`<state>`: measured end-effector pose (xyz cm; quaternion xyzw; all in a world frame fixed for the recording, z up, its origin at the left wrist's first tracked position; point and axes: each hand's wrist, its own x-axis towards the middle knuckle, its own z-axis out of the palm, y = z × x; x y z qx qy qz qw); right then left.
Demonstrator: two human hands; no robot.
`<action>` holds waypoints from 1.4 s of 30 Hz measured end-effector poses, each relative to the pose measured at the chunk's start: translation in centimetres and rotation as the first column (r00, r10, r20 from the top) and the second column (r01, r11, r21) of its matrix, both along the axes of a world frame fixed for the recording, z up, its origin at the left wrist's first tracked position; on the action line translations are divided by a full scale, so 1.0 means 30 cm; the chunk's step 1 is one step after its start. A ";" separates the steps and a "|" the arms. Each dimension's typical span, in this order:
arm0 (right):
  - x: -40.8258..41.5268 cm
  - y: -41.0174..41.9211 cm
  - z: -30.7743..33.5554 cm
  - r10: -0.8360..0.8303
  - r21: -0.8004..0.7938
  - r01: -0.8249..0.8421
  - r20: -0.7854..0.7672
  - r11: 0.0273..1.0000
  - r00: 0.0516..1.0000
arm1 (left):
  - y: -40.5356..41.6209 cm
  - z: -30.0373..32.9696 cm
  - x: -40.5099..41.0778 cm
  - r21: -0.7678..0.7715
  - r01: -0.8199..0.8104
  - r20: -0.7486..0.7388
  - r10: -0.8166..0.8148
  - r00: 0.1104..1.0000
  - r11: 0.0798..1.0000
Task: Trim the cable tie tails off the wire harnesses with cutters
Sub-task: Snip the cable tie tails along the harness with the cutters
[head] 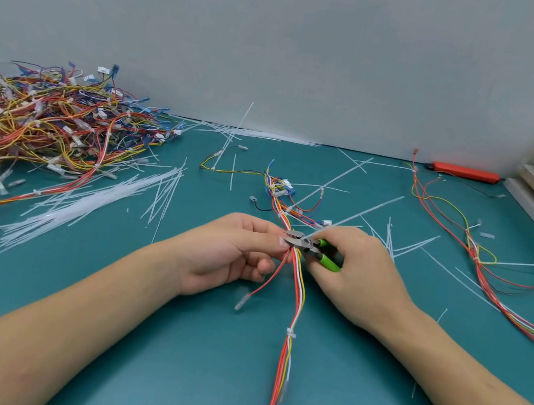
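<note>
Two forearms are showing from the bottom corners, both bare up to the frame edge. The left hand and the right hand are showing bare too, fingernails looking short and plain where they are visible.

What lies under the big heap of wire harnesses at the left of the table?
The wire harness heap rests on the green mat, with loose white cable ties at its near edge. Anything beneath the heap's middle is covered.
</note>
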<state>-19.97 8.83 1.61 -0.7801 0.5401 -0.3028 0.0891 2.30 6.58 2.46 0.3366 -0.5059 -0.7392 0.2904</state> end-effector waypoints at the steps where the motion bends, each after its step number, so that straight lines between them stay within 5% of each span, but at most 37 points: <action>1: 0.000 -0.001 -0.001 0.001 -0.003 -0.001 0.004 1.000 1.000 | 0.000 0.000 0.000 0.000 0.000 0.002 0.000 1.000 1.000; 42: -0.009 -0.007 -0.005 -0.021 0.043 0.019 0.032 0.999 0.999 | 0.002 0.002 -0.002 -0.003 -0.018 0.022 0.018 1.000 1.000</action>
